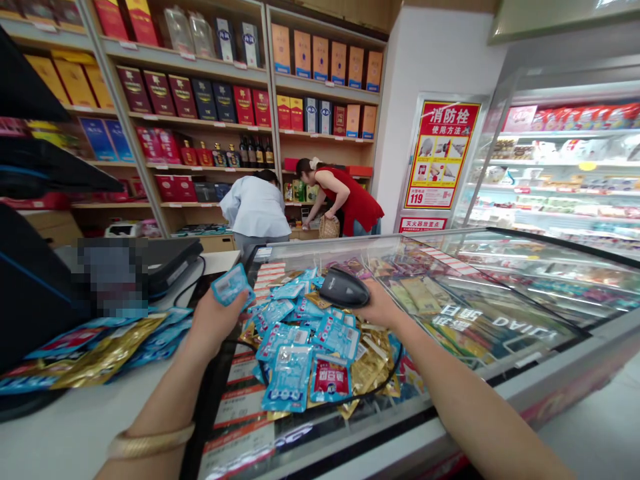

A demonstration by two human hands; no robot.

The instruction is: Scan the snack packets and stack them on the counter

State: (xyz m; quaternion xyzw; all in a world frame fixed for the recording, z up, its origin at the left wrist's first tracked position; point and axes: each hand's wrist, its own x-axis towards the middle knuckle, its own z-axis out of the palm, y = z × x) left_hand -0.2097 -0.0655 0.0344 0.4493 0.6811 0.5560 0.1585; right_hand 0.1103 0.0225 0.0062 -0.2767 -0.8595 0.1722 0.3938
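Blue foil packet [230, 285] pinched in the left grip [216, 321]; handheld barcode scanner [344, 288] clasped in the right grip [381, 305]. Heaped blue and gold packets [289, 335] lie between the grips, on the glass-topped chest freezer [550, 387].

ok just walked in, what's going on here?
The person's left hand holds up a blue packet, and the right hand grips a dark handheld scanner above a heap of blue and gold packets on a glass-topped case. More packets lie on the counter to the left. Further back, two other people, one in pale blue, one in red, bend at the shelves.
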